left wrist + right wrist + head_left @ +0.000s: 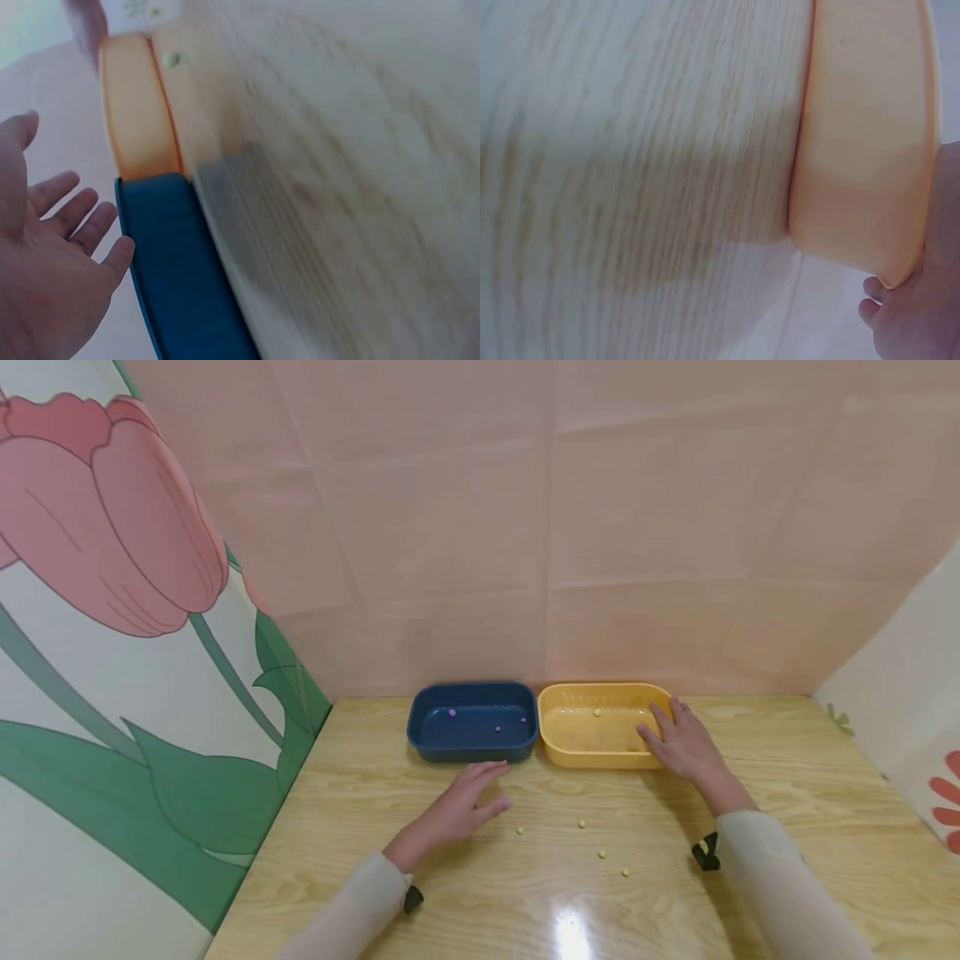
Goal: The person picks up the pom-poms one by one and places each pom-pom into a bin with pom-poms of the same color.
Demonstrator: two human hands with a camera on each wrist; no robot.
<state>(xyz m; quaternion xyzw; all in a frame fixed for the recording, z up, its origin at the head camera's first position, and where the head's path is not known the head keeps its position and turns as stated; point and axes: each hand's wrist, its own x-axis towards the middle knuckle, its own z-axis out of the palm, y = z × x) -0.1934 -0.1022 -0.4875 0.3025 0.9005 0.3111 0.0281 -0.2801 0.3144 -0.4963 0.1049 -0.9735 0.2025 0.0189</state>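
Note:
In the head view, my left hand (463, 803) hovers over the table just in front of the blue tray (472, 754), fingers extended and thumb apart, holding nothing. My right hand (681, 747) is at the right end of the yellow tray (600, 760), its fingers spread over the rim and thumb reaching inward. Three small purple beads (452, 712) lie inside the blue tray. One small yellow bead (597, 712) shows in the yellow tray. Seen from the right wrist, the hand (911, 322) overlaps the tray's corner rim, with part of it hidden behind the wall.
Several yellow beads (582, 824) lie scattered on the wooden table (465, 910) between my forearms. Both trays stand side by side against the pink backdrop (465, 527). A tulip-printed panel (112, 568) borders the table on the left, a white printed panel (915, 710) on the right.

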